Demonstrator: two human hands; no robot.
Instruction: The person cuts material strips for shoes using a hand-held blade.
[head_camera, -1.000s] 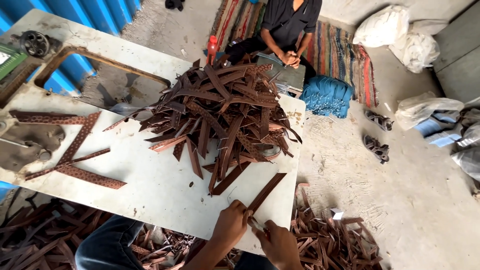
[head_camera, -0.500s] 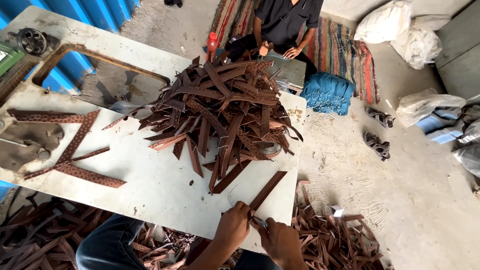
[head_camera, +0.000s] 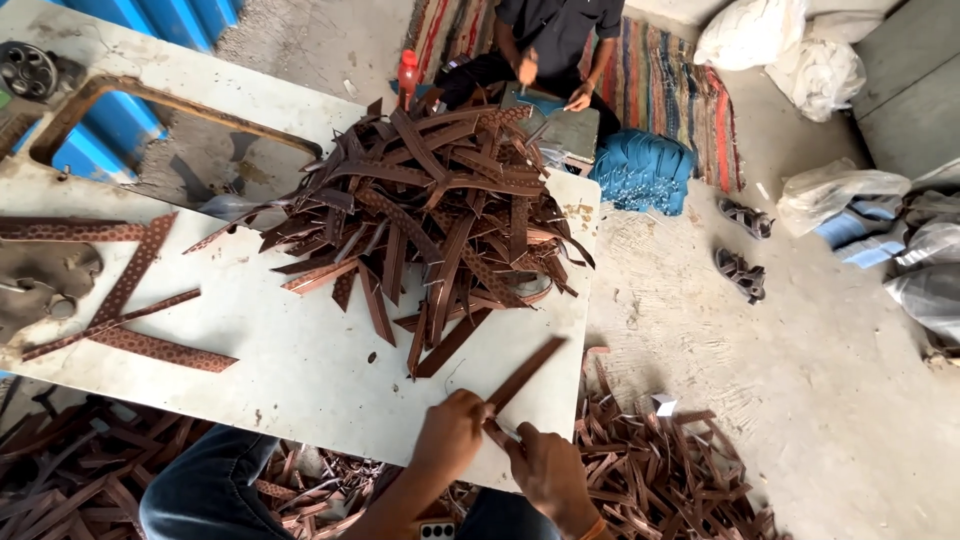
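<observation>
Since the earlier frame we note little change: both hands stay at the near edge of the white table (head_camera: 300, 370), and the seated person (head_camera: 555, 45) beyond has lifted one hand. Left hand (head_camera: 452, 435) and right hand (head_camera: 545, 470): both pinch one brown leather strip (head_camera: 525, 372), angled up over the table edge. Heap of strips (head_camera: 440, 210): mid-table. Offcuts (head_camera: 670, 470): on the floor.

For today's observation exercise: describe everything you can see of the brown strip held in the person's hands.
The strip is long, narrow, flat and dark brown, and looks like leather. It lies slantwise on the white table near its front edge. The left hand and right hand both pinch its lower end. It lies apart from the big pile.
</observation>
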